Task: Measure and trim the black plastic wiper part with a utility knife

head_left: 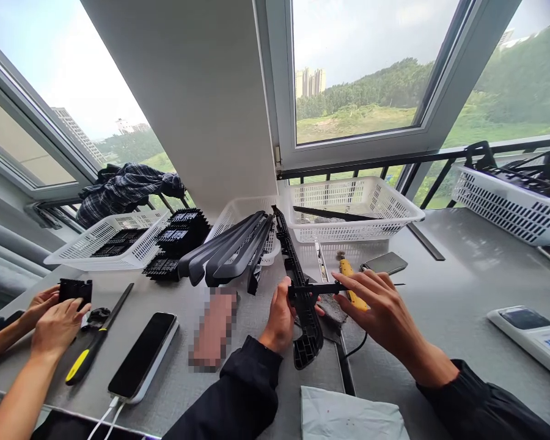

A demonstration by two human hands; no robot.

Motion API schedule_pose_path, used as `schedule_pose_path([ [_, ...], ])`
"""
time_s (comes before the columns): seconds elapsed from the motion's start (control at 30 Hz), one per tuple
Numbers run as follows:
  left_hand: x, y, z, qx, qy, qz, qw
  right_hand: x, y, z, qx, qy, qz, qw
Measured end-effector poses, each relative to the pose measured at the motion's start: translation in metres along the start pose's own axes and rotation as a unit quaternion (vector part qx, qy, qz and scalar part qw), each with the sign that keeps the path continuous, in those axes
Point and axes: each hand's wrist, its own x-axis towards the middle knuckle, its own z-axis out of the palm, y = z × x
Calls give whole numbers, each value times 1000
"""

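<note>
My left hand [279,318] is closed around a long black plastic strip [297,287] that runs from near my chest away toward the baskets. My right hand [378,308] pinches a thin black tool [323,287] whose tip rests against the strip near my left hand. Just behind my right hand lies a yellow-handled tool [348,272] on the grey table [462,281].
Several curved black parts [224,253] lean out of a white basket [242,211]. More white baskets [352,205] stand along the window. A co-worker's hands [57,321] at the left hold a small black part. A phone [142,354], a yellow-black tool [89,351] and stacked black parts [178,241] lie nearby.
</note>
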Motion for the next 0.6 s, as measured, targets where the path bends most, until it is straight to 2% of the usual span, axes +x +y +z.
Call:
schedule_pose_path([
  [0.6, -3, 4, 2, -4, -15, 17, 1000, -2, 3, -3, 5, 4, -7, 1000],
])
